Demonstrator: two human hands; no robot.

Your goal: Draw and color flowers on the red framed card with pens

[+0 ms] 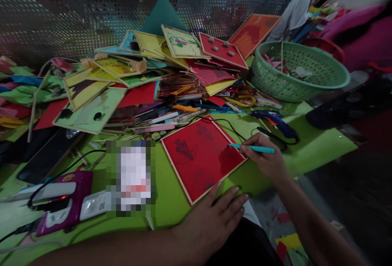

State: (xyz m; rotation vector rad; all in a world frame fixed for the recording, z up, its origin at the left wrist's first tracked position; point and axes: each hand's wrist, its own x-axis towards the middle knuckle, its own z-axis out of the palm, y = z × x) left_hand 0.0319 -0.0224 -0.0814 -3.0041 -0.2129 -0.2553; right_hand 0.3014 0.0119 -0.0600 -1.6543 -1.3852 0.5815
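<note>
Right hand point(263, 156): fingers pinching teal pen point(261, 149), tip at red card point(211, 156) left of them. Left hand point(214, 215): fingers loosely spread, one at card's near edge. Card could skid if barely held; black cord point(231, 126) beyond right fingers could snag.

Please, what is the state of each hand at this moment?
Left hand: open, fingers extended, at the near edge of the red panel.
Right hand: closed, holding the teal pen.
</note>
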